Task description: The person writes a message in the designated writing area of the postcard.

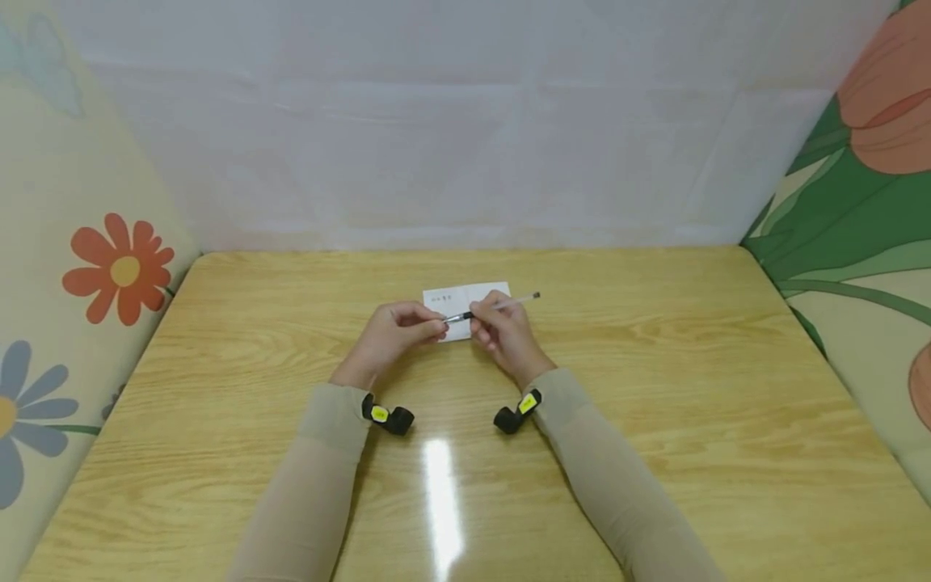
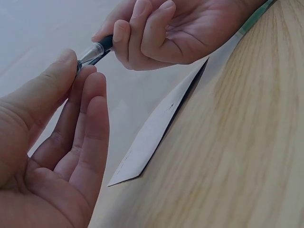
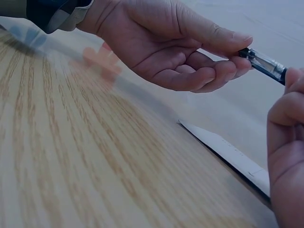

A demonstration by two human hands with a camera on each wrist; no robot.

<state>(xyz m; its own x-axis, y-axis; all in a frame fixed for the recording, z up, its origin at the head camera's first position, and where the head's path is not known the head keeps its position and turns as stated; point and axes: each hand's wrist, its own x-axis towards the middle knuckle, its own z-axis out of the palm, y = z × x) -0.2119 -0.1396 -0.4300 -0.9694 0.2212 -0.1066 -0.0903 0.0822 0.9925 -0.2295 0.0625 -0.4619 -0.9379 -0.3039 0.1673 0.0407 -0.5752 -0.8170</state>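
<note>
A gel pen [image 1: 518, 301] with a clear barrel and a dark grip is held level between both hands, above a white paper booklet or folded card [image 1: 446, 301]. My left hand [image 1: 396, 333] pinches the tip end, where a clear cap with a dark end [image 3: 266, 64] sits, between thumb and fingertips. The right hand [image 1: 503, 330] grips the pen around its dark part, its barrel sticking out up and to the right. In the left wrist view, the outer fingers of the left hand are only slightly bent. Small dark writing shows on the paper; I cannot read it.
The wooden table [image 1: 655, 404] spreads out around the hands. Behind it hangs a white sheet [image 1: 436, 162], and flower-printed panels [image 1: 124, 364] stand at both sides. Each wrist carries a black camera [image 1: 396, 420].
</note>
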